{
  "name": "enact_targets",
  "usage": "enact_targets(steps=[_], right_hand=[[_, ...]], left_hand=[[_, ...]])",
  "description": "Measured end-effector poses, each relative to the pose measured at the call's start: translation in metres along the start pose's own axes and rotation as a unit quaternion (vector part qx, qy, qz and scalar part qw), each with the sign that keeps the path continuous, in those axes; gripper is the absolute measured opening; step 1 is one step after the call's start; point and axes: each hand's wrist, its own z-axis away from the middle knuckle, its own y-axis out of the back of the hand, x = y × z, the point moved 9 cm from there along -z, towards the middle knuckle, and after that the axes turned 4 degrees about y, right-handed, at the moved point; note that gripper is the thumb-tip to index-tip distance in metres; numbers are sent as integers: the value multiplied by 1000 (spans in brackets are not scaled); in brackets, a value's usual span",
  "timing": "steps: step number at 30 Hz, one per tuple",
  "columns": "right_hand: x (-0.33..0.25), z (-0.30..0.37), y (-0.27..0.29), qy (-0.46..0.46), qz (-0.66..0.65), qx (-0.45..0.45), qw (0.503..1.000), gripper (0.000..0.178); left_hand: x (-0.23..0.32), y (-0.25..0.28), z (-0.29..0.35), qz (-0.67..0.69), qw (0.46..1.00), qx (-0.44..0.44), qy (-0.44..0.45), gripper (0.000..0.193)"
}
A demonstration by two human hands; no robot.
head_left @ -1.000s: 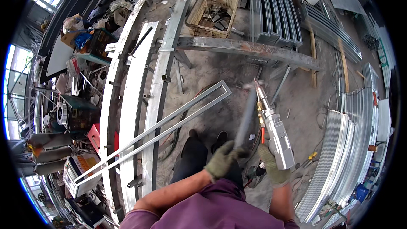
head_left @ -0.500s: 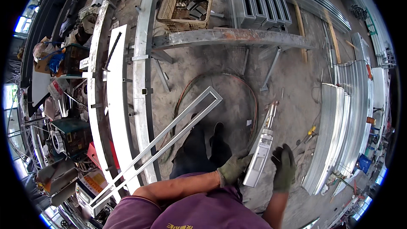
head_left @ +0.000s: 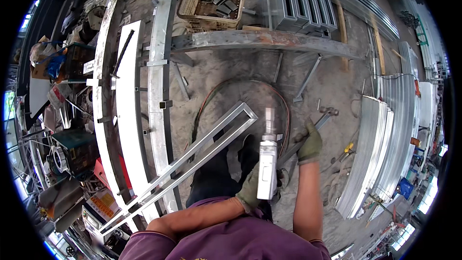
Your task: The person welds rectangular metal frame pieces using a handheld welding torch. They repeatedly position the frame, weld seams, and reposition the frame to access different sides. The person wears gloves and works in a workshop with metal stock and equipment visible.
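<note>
My left hand [head_left: 249,190], in a green-grey work glove, is closed round a silver handheld welding gun [head_left: 267,168] with a boxy body. Its narrow nose points away from me and is blurred. Right of the gun, my gloved right hand [head_left: 310,143] grips the handle of a hammer [head_left: 330,111], whose head points far and right. The handle's lower end passes close to the gun, where I cannot tell if they touch. A long, narrow rectangular metal frame [head_left: 196,153] slants from the lower left, with its closed end just left of the gun's nose.
Long steel beams [head_left: 160,82] run along the left, and a crossbeam [head_left: 269,40] spans the far side. Beyond it are a crate [head_left: 188,21] of metal offcuts and stacked profiles [head_left: 301,7]. More metal lengths [head_left: 370,149] lie right. A hose [head_left: 202,108] curves across the floor.
The welding gun has swung left and now points straight ahead. My right hand, apart from the tools before, has moved up and taken the hammer, which has shifted right.
</note>
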Motion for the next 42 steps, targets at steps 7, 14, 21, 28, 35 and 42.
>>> enact_targets(steps=[7,14,21,28,35,42], right_hand=[[-61,-28,-16,-15,12,-157,987,21],[-26,15,-31,13,314,-205,927,22],[7,27,-44,226,558,-276,749,34],[-15,5,-18,22,342,-185,921,19],[-14,22,13,-17,348,-158,924,16],[19,63,35,-63,317,-173,930,11]], left_hand=[[82,33,29,-53,949,264,-162,67],[148,11,51,-74,873,335,-347,87],[119,23,70,-153,893,295,-302,104],[138,0,48,-136,894,270,-330,93],[166,1,51,-203,801,462,-321,43],[281,-62,79,-259,770,362,-458,52]])
